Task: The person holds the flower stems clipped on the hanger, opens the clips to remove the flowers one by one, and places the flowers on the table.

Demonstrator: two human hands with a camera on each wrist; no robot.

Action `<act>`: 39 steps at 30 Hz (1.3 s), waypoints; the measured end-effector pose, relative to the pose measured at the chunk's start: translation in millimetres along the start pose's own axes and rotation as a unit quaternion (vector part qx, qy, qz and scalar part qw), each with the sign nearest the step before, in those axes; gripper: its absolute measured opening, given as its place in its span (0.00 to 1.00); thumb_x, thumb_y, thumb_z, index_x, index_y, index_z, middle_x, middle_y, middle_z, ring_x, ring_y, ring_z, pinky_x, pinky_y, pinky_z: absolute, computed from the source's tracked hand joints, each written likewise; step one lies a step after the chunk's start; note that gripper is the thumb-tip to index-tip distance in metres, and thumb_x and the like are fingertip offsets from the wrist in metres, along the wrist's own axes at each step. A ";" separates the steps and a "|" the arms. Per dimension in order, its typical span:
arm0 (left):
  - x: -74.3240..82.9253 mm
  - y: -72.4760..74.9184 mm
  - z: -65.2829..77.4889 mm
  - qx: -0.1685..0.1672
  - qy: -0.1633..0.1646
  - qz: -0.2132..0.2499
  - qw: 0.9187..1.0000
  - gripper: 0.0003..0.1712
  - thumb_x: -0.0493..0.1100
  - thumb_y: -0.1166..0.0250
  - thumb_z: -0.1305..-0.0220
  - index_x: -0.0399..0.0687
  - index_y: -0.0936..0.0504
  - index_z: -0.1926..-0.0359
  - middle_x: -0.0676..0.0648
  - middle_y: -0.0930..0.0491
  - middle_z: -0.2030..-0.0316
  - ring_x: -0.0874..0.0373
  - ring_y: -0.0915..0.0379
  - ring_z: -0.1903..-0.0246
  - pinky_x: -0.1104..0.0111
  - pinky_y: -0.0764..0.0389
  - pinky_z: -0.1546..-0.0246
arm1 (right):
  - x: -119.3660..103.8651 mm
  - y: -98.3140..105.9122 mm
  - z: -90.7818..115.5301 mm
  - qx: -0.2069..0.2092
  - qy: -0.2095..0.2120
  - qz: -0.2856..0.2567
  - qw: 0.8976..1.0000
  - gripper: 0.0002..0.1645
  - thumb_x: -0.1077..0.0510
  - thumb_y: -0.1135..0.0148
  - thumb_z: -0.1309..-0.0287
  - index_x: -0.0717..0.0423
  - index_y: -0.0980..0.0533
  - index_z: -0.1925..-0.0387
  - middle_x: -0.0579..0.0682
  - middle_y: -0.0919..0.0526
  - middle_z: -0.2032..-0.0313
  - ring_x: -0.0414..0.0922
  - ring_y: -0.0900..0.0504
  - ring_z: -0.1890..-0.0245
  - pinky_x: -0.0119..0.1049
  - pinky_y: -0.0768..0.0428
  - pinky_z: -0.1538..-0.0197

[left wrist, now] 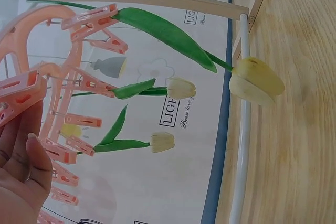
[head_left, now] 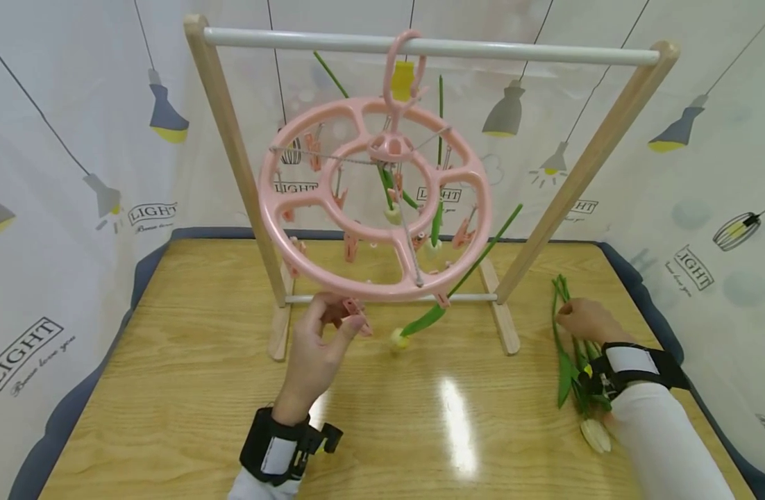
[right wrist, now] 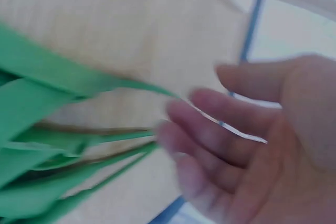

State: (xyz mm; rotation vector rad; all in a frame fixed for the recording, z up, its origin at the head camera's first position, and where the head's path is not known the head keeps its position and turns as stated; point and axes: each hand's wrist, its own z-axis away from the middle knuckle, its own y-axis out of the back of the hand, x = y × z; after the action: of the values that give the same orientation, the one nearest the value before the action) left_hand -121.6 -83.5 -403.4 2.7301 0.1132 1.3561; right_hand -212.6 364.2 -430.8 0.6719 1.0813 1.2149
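My left hand (head_left: pixel 314 351) holds a pink clothespin (head_left: pixel 358 317) between thumb and fingers at the front rim of the round pink drying hanger (head_left: pixel 339 281). That same clothespin (left wrist: pixel 21 95) appears large at the edge of the left wrist view. Three pale tulips hang from other clips; the nearest tulip (left wrist: pixel 257 81) points its bloom downward. Over at the right, my right hand (head_left: pixel 589 321) is at the stems of a bunch of tulips (head_left: pixel 576 375) lying on the table. In the right wrist view its fingers (right wrist: pixel 210 129) are loosely bent beside the stems, blurred.
The hanger hooks over the white bar (head_left: pixel 514 50) of a stand with slanting wooden legs (head_left: pixel 585 170). More pink clips (head_left: pixel 351 246) dangle round the hanger. A wood-grain table (head_left: pixel 189 389) lies beneath, with printed cloth walls (head_left: pixel 632 125) behind and beside it.
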 end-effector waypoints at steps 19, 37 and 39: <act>0.7 0.3 0.8 0.003 0.000 0.035 0.999 0.15 0.27 0.37 0.38 0.35 0.26 0.51 0.43 0.24 0.64 0.66 0.26 0.63 0.74 0.27 0.65 | -109.5 45.4 28.7 -0.047 0.197 -0.213 0.956 0.24 0.48 0.46 0.28 0.54 0.29 0.37 0.54 0.20 0.43 0.46 0.20 0.44 0.40 0.21 0.42; -2.3 4.0 0.1 -0.002 -0.020 0.016 1.000 0.16 0.30 0.37 0.36 0.36 0.23 0.47 0.42 0.20 0.66 0.66 0.23 0.64 0.73 0.25 0.65 | -170.8 45.5 48.3 0.012 0.286 -0.339 0.896 0.16 0.56 0.45 0.28 0.58 0.22 0.46 0.46 0.12 0.54 0.40 0.15 0.54 0.33 0.17 0.51; -3.5 3.6 0.2 -0.003 -0.018 0.017 1.000 0.16 0.30 0.37 0.36 0.36 0.23 0.47 0.42 0.20 0.66 0.66 0.22 0.65 0.73 0.25 0.65 | -171.8 44.5 48.2 0.017 0.290 -0.338 0.895 0.15 0.57 0.45 0.28 0.59 0.22 0.47 0.46 0.11 0.55 0.41 0.14 0.54 0.33 0.17 0.53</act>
State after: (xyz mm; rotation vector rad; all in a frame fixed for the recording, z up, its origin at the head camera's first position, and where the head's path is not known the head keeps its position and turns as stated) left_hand -123.4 -87.5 -405.8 2.7612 0.0599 1.3130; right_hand -183.7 217.7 -323.6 -0.0927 1.6575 0.7816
